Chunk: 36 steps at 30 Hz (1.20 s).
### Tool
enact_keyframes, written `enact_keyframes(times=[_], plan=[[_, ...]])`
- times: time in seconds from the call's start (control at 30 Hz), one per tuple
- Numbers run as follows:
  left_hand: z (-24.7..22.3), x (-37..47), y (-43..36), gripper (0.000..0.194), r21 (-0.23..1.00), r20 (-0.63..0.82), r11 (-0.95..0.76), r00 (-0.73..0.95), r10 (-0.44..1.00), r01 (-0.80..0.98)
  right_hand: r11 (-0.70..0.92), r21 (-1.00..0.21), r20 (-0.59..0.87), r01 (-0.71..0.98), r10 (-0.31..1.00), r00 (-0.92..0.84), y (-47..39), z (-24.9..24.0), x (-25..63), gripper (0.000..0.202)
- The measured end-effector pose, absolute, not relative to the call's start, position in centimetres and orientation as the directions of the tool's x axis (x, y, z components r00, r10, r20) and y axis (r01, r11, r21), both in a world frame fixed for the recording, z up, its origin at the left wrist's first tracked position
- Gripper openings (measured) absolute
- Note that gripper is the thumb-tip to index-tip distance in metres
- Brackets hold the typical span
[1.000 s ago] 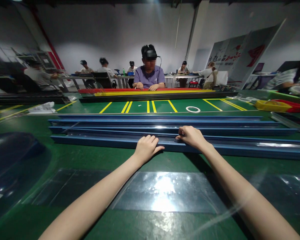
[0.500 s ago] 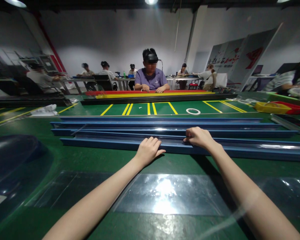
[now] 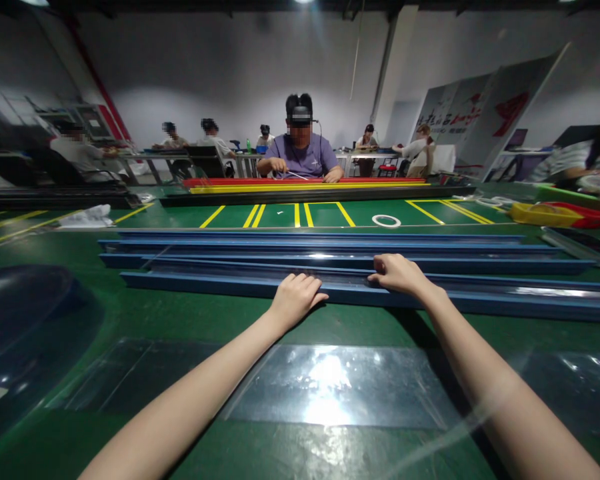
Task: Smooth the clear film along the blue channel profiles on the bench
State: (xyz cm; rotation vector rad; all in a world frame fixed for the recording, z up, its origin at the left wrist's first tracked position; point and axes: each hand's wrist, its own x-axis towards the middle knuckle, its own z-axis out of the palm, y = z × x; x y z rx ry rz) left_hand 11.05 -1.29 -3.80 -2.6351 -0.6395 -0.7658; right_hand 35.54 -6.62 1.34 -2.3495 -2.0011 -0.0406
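Across the green table lies a long blue channel strip (image 3: 220,283), the nearest of several. My left hand (image 3: 296,297) rests over its front wall, fingers curled across the upper edge and thumb out toward the right. To the right, my right hand (image 3: 396,272) is closed with its fingers bent down into the same channel. Whatever its fingertips pinch, if anything, is hidden. A shiny clear film (image 3: 555,293) shows inside the channel on the right. Other blue channels (image 3: 260,247) lie right behind, one touching or nearly touching at the left.
Clear plastic sheets (image 3: 380,387) lie in front of my forearms. A dark blue curved object (image 3: 20,327) stands at the left. Farther back are a white ring (image 3: 386,221), yellow and red trays (image 3: 545,214), and red, yellow and black strips (image 3: 300,189) before a person in purple (image 3: 300,157).
My hands stay in nearly the same place on the blue channel. The person opposite has raised one hand and now holds a thin rod-like thing. The view has tilted slightly.
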Motion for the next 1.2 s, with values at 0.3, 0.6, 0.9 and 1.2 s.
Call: enact_keyframes(times=[0.3,0.6,0.9,1.2], plan=[[-3.9,11.0,-0.9,0.033,-0.115,0.549,-0.853,0.748,0.373,0.509,-0.16,-0.047,0.039,0.986,0.986,0.162,-6.6,1.3,35.7,0.021],[-3.5,11.0,-1.0,0.035,-0.095,0.494,-0.844,0.761,0.42,0.527,-0.134,-0.048,0.052,0.99,0.989,0.137,-6.5,1.2,35.9,0.021],[-3.0,11.0,-1.0,0.037,-0.114,0.444,-0.83,0.775,0.449,0.546,-0.068,0.019,0.075,0.997,0.995,0.067,-6.5,1.2,36.2,0.021],[-2.8,11.0,-1.0,0.038,-0.114,0.423,-0.844,0.794,0.436,0.524,-0.052,0.038,0.098,0.998,0.994,0.048,-6.8,1.5,36.2,0.024]])
